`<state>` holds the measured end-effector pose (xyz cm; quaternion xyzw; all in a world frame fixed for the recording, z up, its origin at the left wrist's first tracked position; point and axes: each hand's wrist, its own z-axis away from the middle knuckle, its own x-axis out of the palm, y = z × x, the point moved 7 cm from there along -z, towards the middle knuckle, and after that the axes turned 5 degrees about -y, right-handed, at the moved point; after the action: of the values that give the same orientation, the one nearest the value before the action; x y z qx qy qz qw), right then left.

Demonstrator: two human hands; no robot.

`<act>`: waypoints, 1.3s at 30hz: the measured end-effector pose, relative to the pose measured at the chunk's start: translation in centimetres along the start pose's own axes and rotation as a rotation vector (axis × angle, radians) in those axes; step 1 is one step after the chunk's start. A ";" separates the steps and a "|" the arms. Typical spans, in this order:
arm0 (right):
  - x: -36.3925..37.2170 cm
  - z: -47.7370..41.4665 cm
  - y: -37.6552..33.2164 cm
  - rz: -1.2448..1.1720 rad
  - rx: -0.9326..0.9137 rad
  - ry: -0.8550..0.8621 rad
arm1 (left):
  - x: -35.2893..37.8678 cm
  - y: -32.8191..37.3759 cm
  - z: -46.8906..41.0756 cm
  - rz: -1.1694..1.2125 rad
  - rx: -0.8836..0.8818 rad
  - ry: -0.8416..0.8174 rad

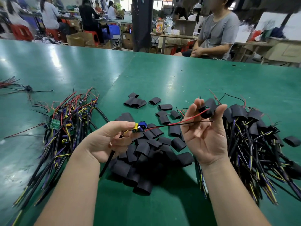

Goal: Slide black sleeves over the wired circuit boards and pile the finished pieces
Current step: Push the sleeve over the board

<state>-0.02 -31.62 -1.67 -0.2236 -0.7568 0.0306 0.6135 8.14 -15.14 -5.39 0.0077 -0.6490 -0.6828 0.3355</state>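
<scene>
Far out to the left of the left hand there's a small tangle of wires (17, 88) on the green bench (162, 75); closer in, just left of that hand, sits the heap of unsleeved boards (68, 126), all red, black, yellow and purple leads with a couple of green boards poking out.

The left hand (110, 137) is curled round a circuit board (140, 127), pinching it at the fingertips so the blue and yellow parts stick out to the right; its thick black cable (107, 162) drops out below the hand towards the bench; a red lead (182, 119) and a black lead (187, 123) run from the board across to the right hand.

Under and between both hands is the scatter of loose sleeves (143, 160), flat black tubes, thickest just below the left hand's fingers and thinning out beyond it.

The right hand (203, 134) is palm-up, with a black sleeve (206, 110) held between thumb and fingertips, open end turned toward the left hand; the red lead's tip reaches that opening; the black lead crosses above the palm, below the sleeve.

Right of the right hand, partly behind it, is the finished pile (254, 132), sleeved pieces with cables fanning toward the near edge; beyond the bench, past that hand, a person in a grey shirt (218, 30) sits.
</scene>
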 end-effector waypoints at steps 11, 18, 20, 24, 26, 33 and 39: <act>1.1 0.5 0.0 0.016 -0.004 -0.073 | -0.8 -0.5 0.0 0.133 -0.051 0.045; 0.5 0.5 -0.2 0.073 -0.009 -0.046 | -0.9 -0.7 0.0 0.197 -0.049 0.059; 0.4 0.5 -0.2 0.106 0.005 -0.047 | -1.0 -0.6 0.0 0.235 -0.035 0.069; 0.5 0.6 0.1 0.116 0.024 -0.072 | -1.2 -0.6 -0.1 0.256 -0.020 0.090; 0.6 0.7 0.2 0.119 0.025 -0.079 | -1.4 -0.5 -0.1 0.258 -0.013 0.097; 0.5 0.4 0.8 0.256 0.006 -0.062 | -1.3 -0.4 -0.5 0.228 0.029 0.144; -1.0 0.4 3.6 0.573 0.048 0.146 | 0.7 -0.8 -1.4 -0.016 0.066 0.125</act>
<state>0.88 -28.70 -3.86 -0.4153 -0.6158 0.2045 0.6376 7.88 -16.80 -5.99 0.0665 -0.6486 -0.6619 0.3698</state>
